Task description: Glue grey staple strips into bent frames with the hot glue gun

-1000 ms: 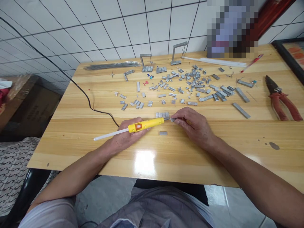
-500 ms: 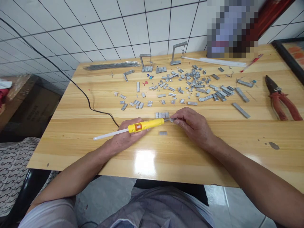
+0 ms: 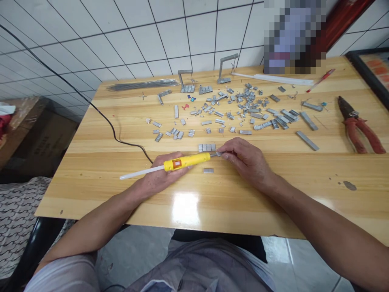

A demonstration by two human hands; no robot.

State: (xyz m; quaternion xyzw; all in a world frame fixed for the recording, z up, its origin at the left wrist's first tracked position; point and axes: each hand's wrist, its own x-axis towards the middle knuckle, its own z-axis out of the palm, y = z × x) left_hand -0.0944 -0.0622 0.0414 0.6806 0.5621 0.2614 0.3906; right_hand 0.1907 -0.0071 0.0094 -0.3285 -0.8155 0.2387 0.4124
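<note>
Your left hand (image 3: 165, 172) grips the yellow plastic glue gun (image 3: 187, 162), apparently steadying its nozzle against the small grey metallic piece (image 3: 219, 153) your right hand (image 3: 249, 160) pinches above the worktop's (image 3: 121, 202) middle.

Red-handled pliers (image 3: 358, 125) lie near a dark-framed picture (image 3: 375, 73) on the right.

Lighting the desk (image 3: 106, 198) brightly, glaring white near its front edge, casting soft shadows across it; stretching wall tiles (image 3: 60, 24) beyond its far left corner; pixelating a patch (image 3: 291, 36) behind its far right.
</note>
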